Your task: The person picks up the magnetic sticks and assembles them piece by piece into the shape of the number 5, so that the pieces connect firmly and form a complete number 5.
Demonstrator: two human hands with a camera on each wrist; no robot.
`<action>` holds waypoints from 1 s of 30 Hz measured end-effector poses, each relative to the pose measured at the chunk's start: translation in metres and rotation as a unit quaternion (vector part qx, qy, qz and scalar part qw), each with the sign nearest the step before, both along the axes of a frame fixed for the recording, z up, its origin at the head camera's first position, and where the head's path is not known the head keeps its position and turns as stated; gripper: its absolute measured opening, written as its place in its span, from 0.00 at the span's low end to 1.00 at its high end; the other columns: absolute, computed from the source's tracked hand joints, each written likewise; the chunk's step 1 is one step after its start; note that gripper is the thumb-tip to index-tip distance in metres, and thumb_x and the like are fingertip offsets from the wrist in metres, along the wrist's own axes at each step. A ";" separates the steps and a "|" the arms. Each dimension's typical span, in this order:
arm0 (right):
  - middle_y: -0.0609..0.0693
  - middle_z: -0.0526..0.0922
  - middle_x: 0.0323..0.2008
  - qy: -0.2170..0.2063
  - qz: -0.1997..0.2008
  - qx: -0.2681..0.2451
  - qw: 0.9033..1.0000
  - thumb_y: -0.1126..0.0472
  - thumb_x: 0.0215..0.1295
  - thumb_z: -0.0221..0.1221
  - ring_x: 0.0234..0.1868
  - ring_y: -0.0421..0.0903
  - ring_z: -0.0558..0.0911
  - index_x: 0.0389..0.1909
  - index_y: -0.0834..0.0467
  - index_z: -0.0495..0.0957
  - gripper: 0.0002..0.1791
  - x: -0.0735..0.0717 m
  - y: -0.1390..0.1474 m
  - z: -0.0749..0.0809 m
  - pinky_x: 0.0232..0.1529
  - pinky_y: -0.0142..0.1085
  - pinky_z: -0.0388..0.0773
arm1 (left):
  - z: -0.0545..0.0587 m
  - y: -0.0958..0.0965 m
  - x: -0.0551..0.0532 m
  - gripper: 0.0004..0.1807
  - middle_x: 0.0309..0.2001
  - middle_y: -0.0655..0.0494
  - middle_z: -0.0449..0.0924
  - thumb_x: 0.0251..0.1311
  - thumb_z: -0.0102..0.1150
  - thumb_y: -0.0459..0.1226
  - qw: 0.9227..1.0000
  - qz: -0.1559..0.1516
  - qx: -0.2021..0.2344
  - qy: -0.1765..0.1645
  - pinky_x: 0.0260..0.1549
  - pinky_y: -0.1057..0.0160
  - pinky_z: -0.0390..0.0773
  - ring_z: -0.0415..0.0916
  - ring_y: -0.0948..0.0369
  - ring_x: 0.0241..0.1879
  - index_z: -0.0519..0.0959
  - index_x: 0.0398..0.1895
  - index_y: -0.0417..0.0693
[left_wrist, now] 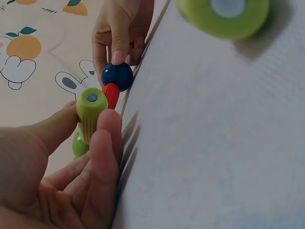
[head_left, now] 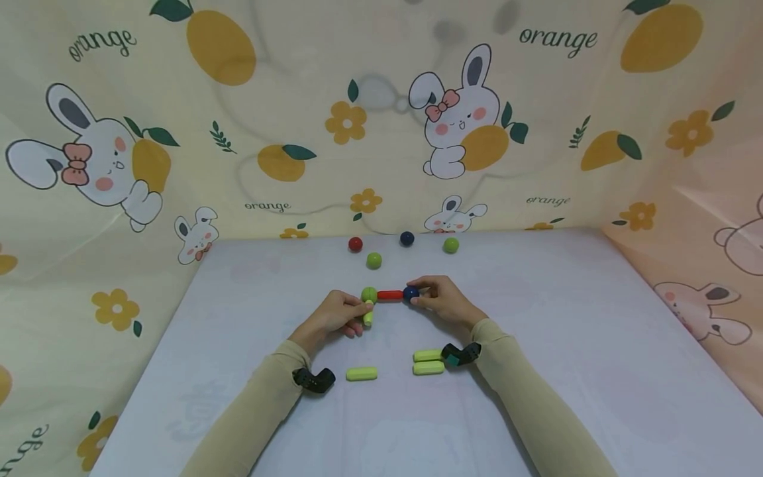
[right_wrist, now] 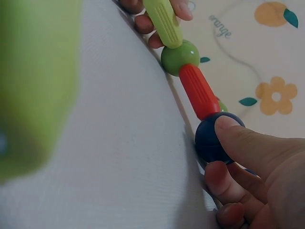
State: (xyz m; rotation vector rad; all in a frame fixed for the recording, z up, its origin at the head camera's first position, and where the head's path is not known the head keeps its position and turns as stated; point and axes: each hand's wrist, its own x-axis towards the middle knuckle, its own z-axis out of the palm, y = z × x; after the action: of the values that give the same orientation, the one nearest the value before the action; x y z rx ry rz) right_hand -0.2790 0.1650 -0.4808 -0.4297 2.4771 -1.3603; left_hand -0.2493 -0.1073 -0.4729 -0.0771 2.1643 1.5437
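My left hand (head_left: 342, 313) pinches a yellow-green rod (left_wrist: 92, 112) between thumb and fingers. The rod's far end meets a green ball (right_wrist: 180, 57). From that ball a red rod (head_left: 390, 295) runs right to a dark blue ball (right_wrist: 214, 138), so the pieces form one joined, bent chain. My right hand (head_left: 444, 299) grips the dark blue ball with its thumb on top and fingers beneath. In the left wrist view the near end of the yellow-green rod shows a grey round tip.
Behind the hands lie a red ball (head_left: 355, 244), another dark blue ball (head_left: 406, 238) and two green balls, one nearer (head_left: 373, 260) and one to the right (head_left: 451, 245). Closer in, a yellow-green rod (head_left: 361, 374) lies by the left wrist and two more rods (head_left: 428, 368) by the right.
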 end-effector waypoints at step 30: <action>0.58 0.80 0.59 -0.001 -0.008 0.007 1.000 0.60 0.69 0.63 0.39 0.47 0.74 0.64 0.55 0.77 0.23 0.001 -0.002 0.001 0.37 0.33 0.73 | -0.002 -0.003 -0.002 0.18 0.33 0.49 0.88 0.66 0.65 0.42 1.000 0.001 0.015 -0.015 0.24 0.68 0.83 0.84 0.64 0.22 0.83 0.49 0.36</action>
State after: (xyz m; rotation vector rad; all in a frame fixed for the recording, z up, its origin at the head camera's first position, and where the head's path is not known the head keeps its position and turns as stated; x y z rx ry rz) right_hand -0.2776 0.1628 -0.4799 -0.4056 2.4924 -1.3483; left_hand -0.2510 -0.1106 -0.4748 -0.0917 2.1181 1.5646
